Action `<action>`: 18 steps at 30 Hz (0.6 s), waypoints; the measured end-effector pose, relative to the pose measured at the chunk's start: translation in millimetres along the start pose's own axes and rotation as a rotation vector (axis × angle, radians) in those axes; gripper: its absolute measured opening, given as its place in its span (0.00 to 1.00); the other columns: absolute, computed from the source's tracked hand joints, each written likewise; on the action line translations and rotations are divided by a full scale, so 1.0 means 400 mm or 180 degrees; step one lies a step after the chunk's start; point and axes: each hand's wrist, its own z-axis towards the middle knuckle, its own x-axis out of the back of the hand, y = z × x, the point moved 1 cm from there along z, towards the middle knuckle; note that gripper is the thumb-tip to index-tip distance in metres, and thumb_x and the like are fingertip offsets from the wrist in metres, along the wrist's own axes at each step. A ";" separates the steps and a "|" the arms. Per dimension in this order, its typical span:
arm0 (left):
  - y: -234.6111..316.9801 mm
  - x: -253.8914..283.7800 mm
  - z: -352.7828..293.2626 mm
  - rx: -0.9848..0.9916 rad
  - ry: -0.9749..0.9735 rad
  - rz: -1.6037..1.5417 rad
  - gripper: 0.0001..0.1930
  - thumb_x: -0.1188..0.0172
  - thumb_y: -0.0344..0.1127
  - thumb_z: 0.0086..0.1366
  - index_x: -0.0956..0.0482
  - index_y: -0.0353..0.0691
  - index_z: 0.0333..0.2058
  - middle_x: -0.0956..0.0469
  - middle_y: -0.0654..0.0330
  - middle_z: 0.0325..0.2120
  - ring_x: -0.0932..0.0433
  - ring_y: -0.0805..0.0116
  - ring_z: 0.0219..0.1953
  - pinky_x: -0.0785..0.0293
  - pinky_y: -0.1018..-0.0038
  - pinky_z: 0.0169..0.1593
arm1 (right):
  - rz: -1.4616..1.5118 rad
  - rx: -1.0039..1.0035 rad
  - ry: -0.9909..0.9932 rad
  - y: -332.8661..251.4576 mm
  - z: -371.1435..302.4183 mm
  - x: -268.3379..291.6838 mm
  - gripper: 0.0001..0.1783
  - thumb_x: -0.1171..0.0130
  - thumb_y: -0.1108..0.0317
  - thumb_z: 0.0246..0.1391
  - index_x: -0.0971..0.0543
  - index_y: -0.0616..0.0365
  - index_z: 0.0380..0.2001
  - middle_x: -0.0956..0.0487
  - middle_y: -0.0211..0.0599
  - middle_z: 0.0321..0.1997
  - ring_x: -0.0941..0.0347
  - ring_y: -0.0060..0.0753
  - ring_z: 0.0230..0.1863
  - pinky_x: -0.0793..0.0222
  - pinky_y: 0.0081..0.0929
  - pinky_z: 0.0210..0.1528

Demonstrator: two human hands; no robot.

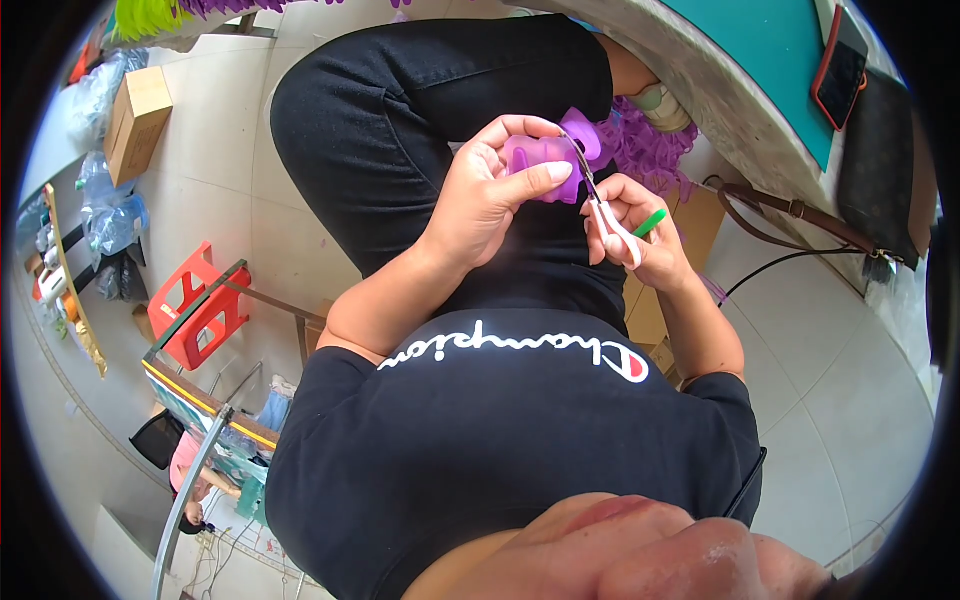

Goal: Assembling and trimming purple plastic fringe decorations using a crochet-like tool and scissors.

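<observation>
Left hand (pixel 475 205) and right hand (pixel 661 258) curled

We look down from the head (pixel 650 555) in one wide fisheye view, close above the black shirt (pixel 500 430), facing both hands (pixel 475 195).

Left hand (pixel 470 200): free leftward over thigh (pixel 345 160); right hand (pixel 650 235): table edge (pixel 735 105), strap (pixel 800 212) obstruct outward.

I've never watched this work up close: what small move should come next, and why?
Probably a careful squeeze of the scissors: the right hand holds them with the blades at the purple piece, which the left hand grips.
</observation>
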 end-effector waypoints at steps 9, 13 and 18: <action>0.009 -0.007 0.003 0.0060 -0.0062 0.0070 0.21 0.34 0.26 0.56 0.30 0.35 0.47 0.23 0.60 0.35 0.22 0.77 0.35 0.26 0.82 0.41 | -0.0044 -0.0066 -0.0066 -0.008 -0.007 0.011 0.29 0.31 0.58 0.40 0.30 0.63 0.42 0.24 0.33 0.28 0.25 0.20 0.25 0.36 0.12 0.28; 0.012 -0.006 0.005 0.0066 -0.0128 0.0094 0.21 0.33 0.26 0.55 0.30 0.35 0.47 0.22 0.61 0.34 0.22 0.77 0.36 0.26 0.82 0.41 | -0.0084 -0.0108 -0.0034 -0.013 -0.007 0.012 0.30 0.31 0.58 0.40 0.30 0.64 0.42 0.24 0.33 0.28 0.25 0.21 0.26 0.35 0.13 0.29; 0.023 -0.004 0.004 0.0157 -0.0126 0.0254 0.22 0.33 0.26 0.55 0.31 0.35 0.47 0.22 0.61 0.33 0.22 0.77 0.33 0.25 0.82 0.39 | -0.0087 -0.0161 -0.0161 -0.020 -0.008 0.015 0.30 0.32 0.57 0.39 0.30 0.66 0.41 0.24 0.34 0.26 0.25 0.21 0.24 0.34 0.13 0.29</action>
